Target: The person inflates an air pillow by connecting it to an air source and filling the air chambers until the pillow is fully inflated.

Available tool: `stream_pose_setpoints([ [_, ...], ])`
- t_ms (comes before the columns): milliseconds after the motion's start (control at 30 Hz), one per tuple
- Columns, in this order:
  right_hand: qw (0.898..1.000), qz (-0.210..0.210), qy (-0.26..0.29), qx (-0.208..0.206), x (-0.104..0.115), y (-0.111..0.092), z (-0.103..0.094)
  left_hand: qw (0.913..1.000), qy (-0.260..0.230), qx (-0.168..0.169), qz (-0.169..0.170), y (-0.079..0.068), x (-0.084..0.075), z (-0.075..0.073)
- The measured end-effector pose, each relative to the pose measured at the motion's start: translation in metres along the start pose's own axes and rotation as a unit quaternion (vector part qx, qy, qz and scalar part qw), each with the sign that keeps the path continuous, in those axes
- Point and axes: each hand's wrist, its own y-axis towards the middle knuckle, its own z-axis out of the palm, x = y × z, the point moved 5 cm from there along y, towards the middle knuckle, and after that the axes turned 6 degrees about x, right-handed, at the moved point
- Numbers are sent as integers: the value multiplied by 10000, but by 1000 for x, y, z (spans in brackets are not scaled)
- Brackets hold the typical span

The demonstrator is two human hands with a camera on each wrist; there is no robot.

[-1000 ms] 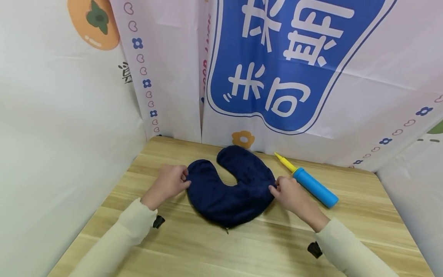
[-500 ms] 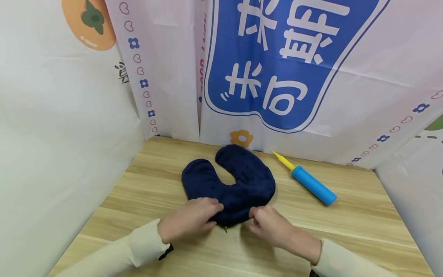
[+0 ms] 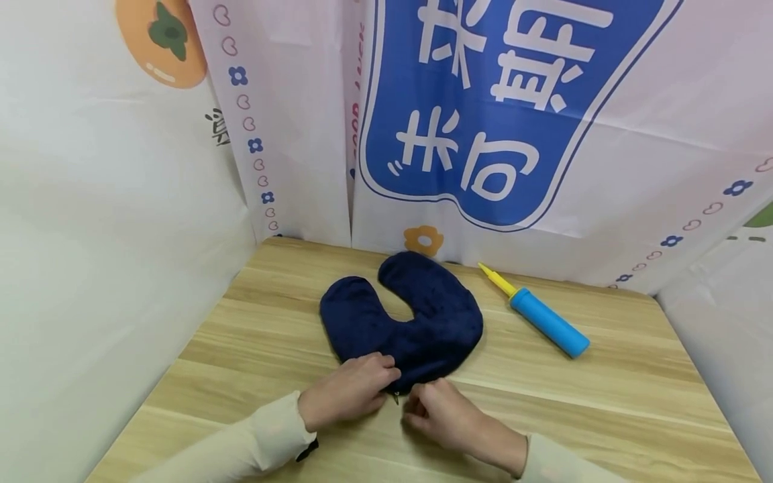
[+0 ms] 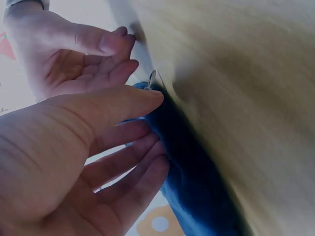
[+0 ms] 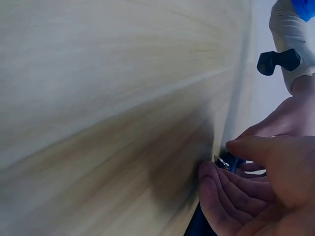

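Note:
A dark blue U-shaped neck pillow [image 3: 435, 329] lies flat on the table, its opening facing the back. At its near edge hangs a small metal zipper pull [image 4: 151, 78]. My left hand [image 3: 356, 389] holds that edge just left of the pull, with the fingers [image 4: 142, 167] on the fabric and the thumb by the pull. Close on the other side is my right hand [image 3: 447, 412], its fingers loosely bent. In the left wrist view its thumb and fingers stand apart from the pull. The right wrist view shows the pull just beyond the right fingertips [image 5: 209, 172].
A blue hand pump [image 3: 549, 322] with a yellow nozzle [image 3: 498, 278] lies to the right of the pillow. White printed sheets [image 3: 302, 134] hang as walls behind and at both sides of the wooden table [image 3: 634, 402].
Both hands have left the pillow's sides and come to its near edge, drawing together around the zipper pull. The pillow has barely shifted, and the pump lies where it was.

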Motion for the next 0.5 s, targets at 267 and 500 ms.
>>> stream_pose_setpoints([
  [267,9993,239,275,73,6,9,7,9994,-305,162,-79,2,5,9],
  [500,9989,305,-152,-317,8,14,7,9980,-624,115,-67,8,8,10],
])
